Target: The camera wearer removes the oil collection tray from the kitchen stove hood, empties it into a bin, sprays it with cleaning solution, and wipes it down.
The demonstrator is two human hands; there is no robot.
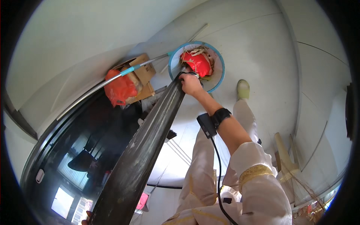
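Observation:
A long dark panel (140, 152) with pale, dusty streaks runs from the lower left up to the waste bin. At its far end my right hand (192, 84) grips it, right above the bin's near rim. Only a few fingertips of my left hand (86, 218) show, against the panel's near end at the bottom left. The round bin (221, 56) has a blue rim and pale inner walls. Inside it lie a red plastic bag (199, 64) and dry, husk-like scraps (198, 51). Something dark under my right hand is mostly hidden.
A metal pole (95, 90) with blue grips slants left of the bin, past a cardboard box (144, 70) and an orange-red plastic bag (119, 88). A glossy black surface (84, 135) lies left. A cable (218, 168) hangs from a black device (206, 125) at my right forearm.

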